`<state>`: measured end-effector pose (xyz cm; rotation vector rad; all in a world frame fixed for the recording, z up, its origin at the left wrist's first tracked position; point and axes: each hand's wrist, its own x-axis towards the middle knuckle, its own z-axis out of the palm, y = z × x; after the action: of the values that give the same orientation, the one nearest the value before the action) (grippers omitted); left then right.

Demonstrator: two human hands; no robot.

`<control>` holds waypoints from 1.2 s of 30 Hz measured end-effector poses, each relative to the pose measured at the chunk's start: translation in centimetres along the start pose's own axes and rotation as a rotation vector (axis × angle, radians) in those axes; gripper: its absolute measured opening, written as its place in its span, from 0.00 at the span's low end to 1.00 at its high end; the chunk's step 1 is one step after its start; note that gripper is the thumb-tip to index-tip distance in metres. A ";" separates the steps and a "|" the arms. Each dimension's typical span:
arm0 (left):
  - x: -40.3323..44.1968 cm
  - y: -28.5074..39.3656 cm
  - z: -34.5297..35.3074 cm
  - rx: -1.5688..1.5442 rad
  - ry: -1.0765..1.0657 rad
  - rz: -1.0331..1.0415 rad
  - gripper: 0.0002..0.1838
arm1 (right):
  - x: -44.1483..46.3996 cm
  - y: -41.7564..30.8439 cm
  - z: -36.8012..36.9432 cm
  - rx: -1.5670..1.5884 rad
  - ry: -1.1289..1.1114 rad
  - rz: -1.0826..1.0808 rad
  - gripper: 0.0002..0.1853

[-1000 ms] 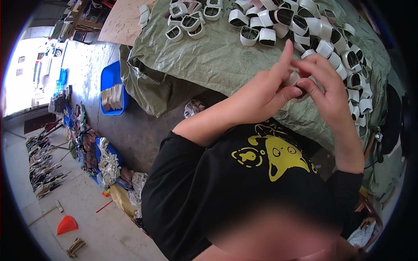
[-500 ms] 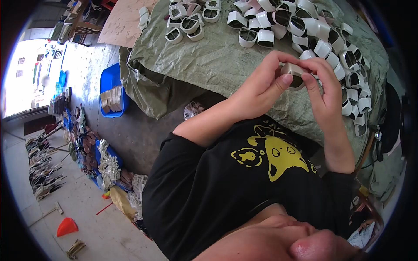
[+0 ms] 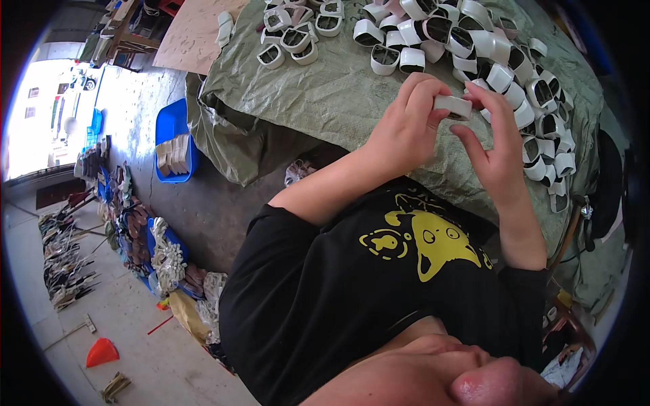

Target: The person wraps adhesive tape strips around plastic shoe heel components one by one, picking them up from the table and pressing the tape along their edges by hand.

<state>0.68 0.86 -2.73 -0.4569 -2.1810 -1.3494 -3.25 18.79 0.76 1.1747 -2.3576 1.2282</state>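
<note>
A small pale hollow block, like a shoe heel (image 3: 453, 106), is pinched between the thumb and fingers of my left hand (image 3: 409, 122), above the near edge of the covered table. Its pale outer side faces up, with some dark inside showing below. At its right end is my right hand (image 3: 497, 139), thumb and index finger apart in a loose C; whether a fingertip touches the block is hard to see. Beyond my hands lie many similar white hollow heels (image 3: 500, 78), D-shaped with dark insides. A smaller group of white heels (image 3: 296, 38) sits further left.
A crinkled green woven sheet (image 3: 318, 88) covers the table and hangs over its edge. Left on the floor stands a blue bin (image 3: 174, 111) holding stacked beige pieces. Another blue bin (image 3: 177, 247), bundles and a red dustpan (image 3: 102, 352) lie further down.
The block has turned, so its pale outer side shows instead of its dark opening. My right thumb and index finger have moved apart from it, while my left hand keeps its pinch.
</note>
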 end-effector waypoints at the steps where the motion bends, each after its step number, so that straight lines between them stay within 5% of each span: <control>1: 0.1 0.0 -0.1 -0.014 0.006 -0.007 0.16 | -0.2 0.2 0.1 -0.001 0.001 0.000 0.27; 8: 1.0 -0.1 -1.2 -0.099 -0.092 -0.047 0.16 | -0.5 0.6 0.5 0.134 0.004 0.057 0.41; 18: 0.8 0.0 -1.3 -0.182 -0.063 0.012 0.21 | -0.7 1.1 1.1 0.288 -0.005 0.137 0.42; 21: 0.8 0.3 -1.4 -0.358 -0.120 -0.175 0.23 | -0.7 1.3 0.8 0.472 0.003 0.258 0.43; 29: 0.7 -1.3 -2.0 -0.206 -0.180 -0.216 0.27 | -0.7 2.1 2.3 0.577 -0.053 0.342 0.42; 33: 1.3 -3.0 -4.7 -0.166 -0.090 -0.237 0.22 | 0.6 1.8 1.3 0.699 -0.131 0.481 0.42; 36: 3.8 -6.3 -9.8 0.018 0.186 -0.409 0.19 | 1.3 1.8 0.1 0.427 -0.243 0.474 0.46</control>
<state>-3.24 -10.63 -1.40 0.1298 -2.2007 -1.5080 -5.42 18.59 0.32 0.9364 -2.7451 1.9174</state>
